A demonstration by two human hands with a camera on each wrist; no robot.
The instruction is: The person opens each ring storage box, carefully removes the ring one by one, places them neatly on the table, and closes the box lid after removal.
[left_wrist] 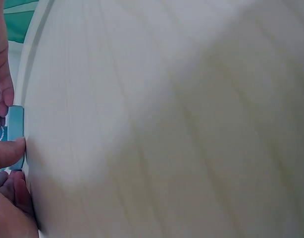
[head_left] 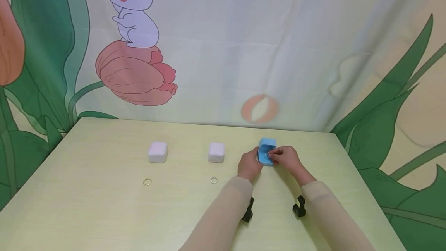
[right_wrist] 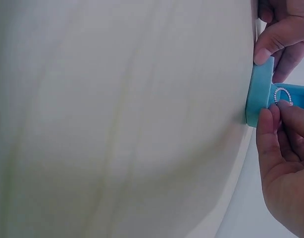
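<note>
A light blue ring box [head_left: 267, 142] stands on the table with its lid raised. My left hand [head_left: 249, 164] grips the box at its left side, thumb against the front edge in the right wrist view. Between the thumb and finger of my right hand [head_left: 287, 158] is a beaded silver ring [right_wrist: 281, 89], held upright at the box's opening. The other fingers of that hand touch the front of the box. Whether the ring's lower edge sits in the slot cannot be seen, as fingertips cover it.
Two closed white boxes [head_left: 158, 152] stand to the left on the pale wooden table [head_left: 104, 204]. In front of each lies a ring, one gold-coloured [head_left: 148, 185] and one smaller [head_left: 214, 183]. A printed curtain [head_left: 209, 69] hangs behind the table's back edge.
</note>
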